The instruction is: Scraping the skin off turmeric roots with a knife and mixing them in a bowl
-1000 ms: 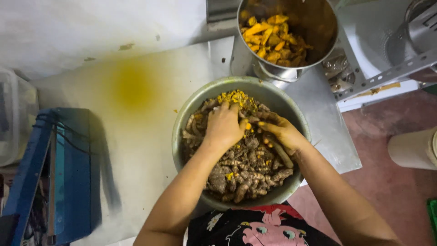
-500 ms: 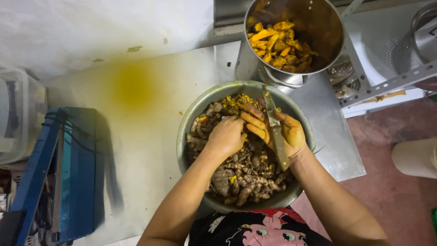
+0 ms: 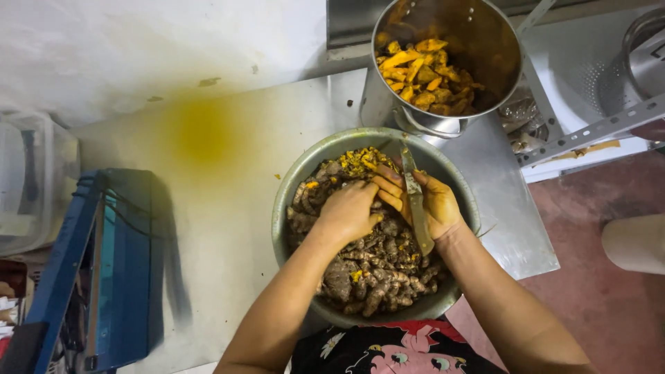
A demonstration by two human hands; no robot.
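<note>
- The left hand lies knuckles up over the roots in the bowl; its fingers are curled down into the pile, closed on something there, but what they hold is hidden beneath the hand.
- The right hand is palm up just beside it, its yellow-stained fingers reaching toward the left hand and touching it or nearly so.
- A knife lies across the right palm, blade pointing away from the person toward the bowl's far rim and handle toward the wrist; the hand is loosely closed round it, with the fingers only half bent.
- The bowl is round, of grey metal, at the near edge of the table, right in front of the person.
- The roots are brown and knobbly and fill most of the bowl; a small heap of yellow scraps lies at its far side, just ahead of both hands.
- A tall steel pot stands just behind the bowl, holding peeled orange pieces.
- The table is pale metal, with a yellow stain to the left of the bowl.
- A blue stand is at the table's left edge, well apart from the bowl.
- A clear plastic box sits further left.
- To the right of the pot is a white rack with a metal frame.
</note>
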